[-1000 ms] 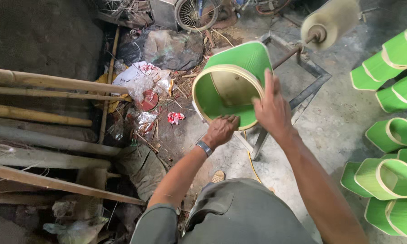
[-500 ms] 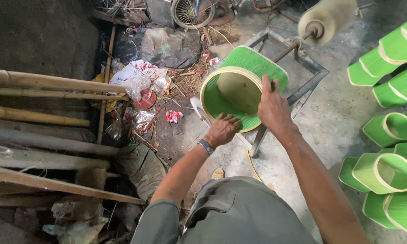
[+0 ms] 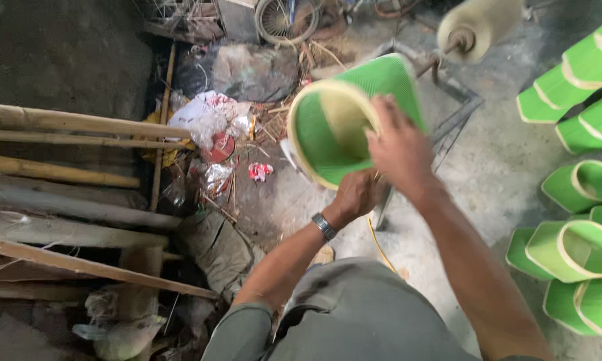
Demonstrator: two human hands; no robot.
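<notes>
Hands work one green basket point(image 3: 328, 127) held tilted above the floor: left hand point(image 3: 356, 195) clenched on its lower rim, right hand point(image 3: 400, 148) closed over the upper rim. Finished baskets point(image 3: 575, 247) lie stacked beside, so many look done.

A green woven basket point(image 3: 344, 120) with a pale, cream-coloured rim band is held tilted on its side, its open mouth turned toward the camera and to the left. A fine mesh weave is seen on its outer wall. The inside is green with a pale patch. It is raised above the littered concrete floor.
</notes>
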